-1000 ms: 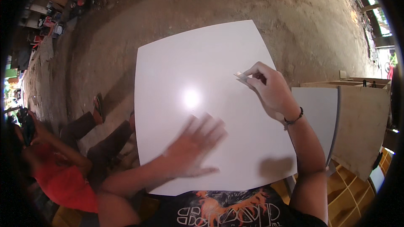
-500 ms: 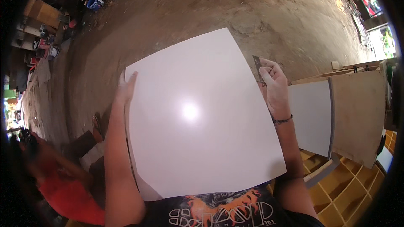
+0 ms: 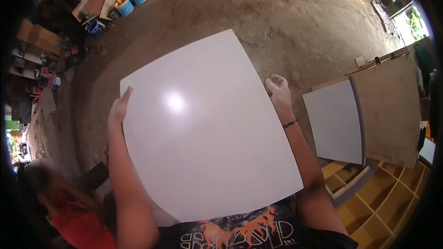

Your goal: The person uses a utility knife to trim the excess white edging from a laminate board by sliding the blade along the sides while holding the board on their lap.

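Note:
A large glossy white panel (image 3: 207, 129) is raised in front of my body, slightly tilted, with a bright glare on its upper left. My left hand (image 3: 121, 103) grips its left edge, thumb over the face and the other fingers hidden behind. Beside the right edge, my right hand (image 3: 280, 93) has curled, pale dusty fingers closed on a small dark flat piece (image 3: 270, 92), mostly hidden by the hand and panel. Whether this hand also bears on the panel I cannot tell.
To my right are a plywood board (image 3: 390, 106), a smaller white panel (image 3: 330, 124) and yellow compartmented units (image 3: 385, 193). A person in red (image 3: 78, 216) is close at my lower left. Buckets (image 3: 124, 7) and wood scraps (image 3: 92, 2) lie on the dirt floor (image 3: 295, 18) at upper left.
My left hand moved from flat on the panel's face to its left edge. The right hand left the face for outside the right edge. The panel now sits further left, turned slightly.

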Demonstrator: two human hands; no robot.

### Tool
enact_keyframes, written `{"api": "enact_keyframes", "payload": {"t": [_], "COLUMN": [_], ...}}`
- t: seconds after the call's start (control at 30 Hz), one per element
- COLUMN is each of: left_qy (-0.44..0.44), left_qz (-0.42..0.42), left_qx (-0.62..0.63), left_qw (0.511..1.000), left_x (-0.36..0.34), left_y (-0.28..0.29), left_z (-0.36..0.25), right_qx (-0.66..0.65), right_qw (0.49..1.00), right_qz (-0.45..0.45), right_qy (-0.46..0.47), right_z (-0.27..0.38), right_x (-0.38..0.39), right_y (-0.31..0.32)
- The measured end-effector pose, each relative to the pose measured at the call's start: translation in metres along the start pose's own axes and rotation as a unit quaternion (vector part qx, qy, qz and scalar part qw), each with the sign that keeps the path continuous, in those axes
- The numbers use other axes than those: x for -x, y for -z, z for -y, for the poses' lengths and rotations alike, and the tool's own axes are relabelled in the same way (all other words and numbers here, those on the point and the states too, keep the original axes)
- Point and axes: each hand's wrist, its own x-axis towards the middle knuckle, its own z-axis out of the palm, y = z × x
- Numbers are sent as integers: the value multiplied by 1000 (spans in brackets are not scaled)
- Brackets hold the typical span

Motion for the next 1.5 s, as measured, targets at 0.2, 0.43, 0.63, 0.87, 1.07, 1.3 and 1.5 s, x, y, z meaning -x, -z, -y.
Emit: {"api": "enact_keyframes", "payload": {"t": [0.2, 0.43, 0.63, 0.87, 1.07, 1.3, 1.5], "left_qy": [-63, -326, -154, -107, -252, -277, -200], "left_qz": [-38, -145, -159, -193, -167, -90, 19], "left_qx": [-28, 12, 286, 215, 134, 0, -54], "left_qw": [997, 934, 932, 952, 944, 957, 978], "left_x": [33, 77, 209, 231, 187, 207, 160], "left_y": [28, 99, -23, 27, 97, 152, 151], "left_z": [-123, -211, -136, -49, -207, -365, -370], "right_qx": [101, 36, -27, -17, 220, -173, -257], "right_qw": [992, 985, 984, 996, 871, 951, 921], "right_qz": [67, 133, 61, 31, 123, 162, 291], "right_qy": [-45, 107, 168, 82, 423, 198, 21], "right_z": [37, 123, 213, 234, 215, 190, 20], "right_x": [12, 49, 158, 162, 113, 214, 262], "right_y": [7, 25, 17, -3, -38, -92, -46]}}
